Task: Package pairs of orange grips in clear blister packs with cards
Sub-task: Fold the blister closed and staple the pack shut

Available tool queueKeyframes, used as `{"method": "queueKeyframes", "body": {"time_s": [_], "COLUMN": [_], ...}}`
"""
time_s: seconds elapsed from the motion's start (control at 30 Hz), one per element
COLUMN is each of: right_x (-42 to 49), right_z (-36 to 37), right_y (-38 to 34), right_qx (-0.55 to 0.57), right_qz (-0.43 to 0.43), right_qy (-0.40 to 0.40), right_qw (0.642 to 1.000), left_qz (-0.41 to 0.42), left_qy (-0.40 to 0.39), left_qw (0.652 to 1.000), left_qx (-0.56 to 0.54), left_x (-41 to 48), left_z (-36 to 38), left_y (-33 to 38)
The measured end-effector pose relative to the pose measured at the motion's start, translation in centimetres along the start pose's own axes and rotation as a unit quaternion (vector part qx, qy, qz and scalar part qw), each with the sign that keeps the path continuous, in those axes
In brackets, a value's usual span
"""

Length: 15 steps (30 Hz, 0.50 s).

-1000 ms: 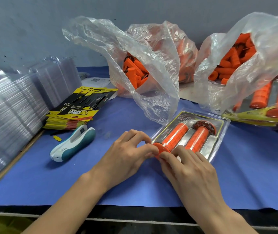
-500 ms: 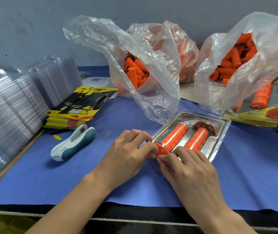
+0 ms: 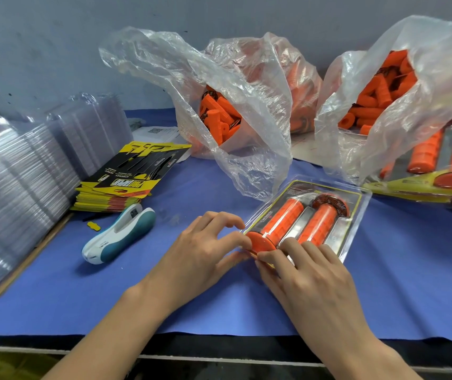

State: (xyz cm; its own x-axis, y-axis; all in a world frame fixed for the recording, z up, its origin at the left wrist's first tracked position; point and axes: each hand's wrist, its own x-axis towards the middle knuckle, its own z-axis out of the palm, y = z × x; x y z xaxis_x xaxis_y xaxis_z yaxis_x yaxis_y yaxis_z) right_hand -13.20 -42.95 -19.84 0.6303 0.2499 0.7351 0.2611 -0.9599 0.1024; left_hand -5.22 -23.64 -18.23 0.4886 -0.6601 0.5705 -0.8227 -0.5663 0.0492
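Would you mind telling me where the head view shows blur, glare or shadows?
Head view: the clear shell stack at the left edge is smeared and soft; white glare streaks the plastic bag and the blister pack; the left hand and right hand are sharp, casting only soft shadows on the blue mat.

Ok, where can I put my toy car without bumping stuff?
Bare blue mat lies at the front left, between the stapler and the left hand, and at the front right, beside the right hand and blister pack. Crowded: bags behind, card stack and clear trays left.
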Motion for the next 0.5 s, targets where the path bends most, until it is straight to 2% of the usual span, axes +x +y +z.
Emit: {"method": "queueKeyframes", "body": {"time_s": [0.27,0.4,0.5], "right_x": [0.07,0.13,0.16], "right_z": [0.29,0.26,0.18], "right_y": [-0.04,-0.14,-0.08], "right_qx": [0.005,0.009,0.023], "right_qz": [0.007,0.009,0.011], "right_qy": [-0.002,0.003,0.003], "right_qw": [1.000,1.000,1.000], "left_qz": [0.017,0.013,-0.022], "left_qy": [0.038,0.012,-0.036], "left_qw": [0.998,0.999,0.998], "left_qx": [0.037,0.033,-0.049], "left_x": [0.40,0.44,0.09], "left_z": [0.89,0.85,0.22], "left_y": [0.35,0.56,0.32]}}
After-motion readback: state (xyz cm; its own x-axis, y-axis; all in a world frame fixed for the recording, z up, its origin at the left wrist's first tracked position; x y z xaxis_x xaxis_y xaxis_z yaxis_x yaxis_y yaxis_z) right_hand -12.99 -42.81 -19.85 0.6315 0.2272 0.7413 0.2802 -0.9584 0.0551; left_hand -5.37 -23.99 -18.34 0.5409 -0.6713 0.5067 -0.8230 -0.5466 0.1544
